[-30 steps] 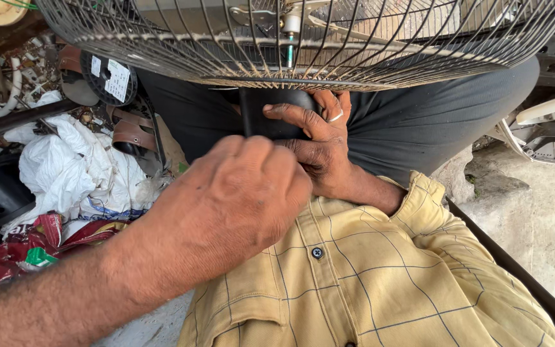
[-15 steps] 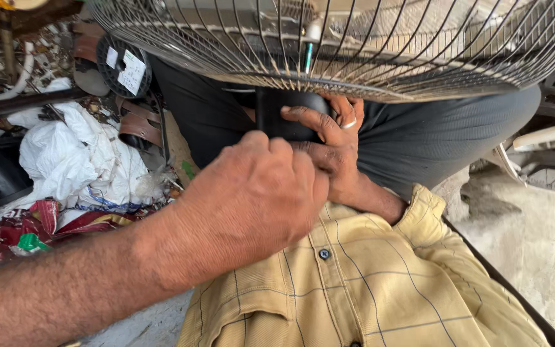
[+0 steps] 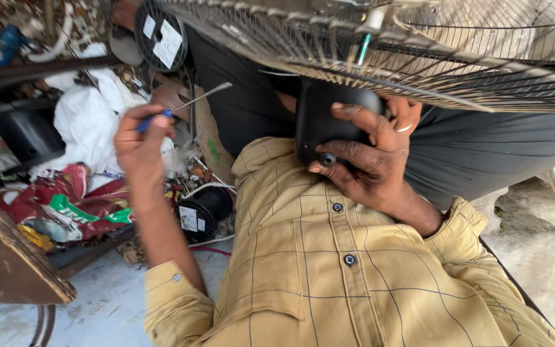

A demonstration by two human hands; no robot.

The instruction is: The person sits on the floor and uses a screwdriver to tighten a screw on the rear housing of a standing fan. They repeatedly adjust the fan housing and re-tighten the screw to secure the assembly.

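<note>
The right hand (image 3: 374, 157), at centre frame, is wrapped around a rounded black plastic fan motor housing (image 3: 329, 119), fingers spread across its back and thumb beside a small black knob (image 3: 327, 159) on its lower end. The housing sits just under a round wire fan guard (image 3: 419, 58) that fills the upper right of the frame. The left hand (image 3: 139, 138), at left of centre, is clenched on a blue-handled screwdriver (image 3: 184, 106) whose thin metal shaft points up and right, apart from the housing. Below the hands lies the person's yellow checked shirt (image 3: 329, 270). Behind the left hand, in the upper left, are crumpled white plastic bags (image 3: 88, 119), a red printed wrapper (image 3: 65, 205) and a black spool with a white label (image 3: 160, 35).
</note>
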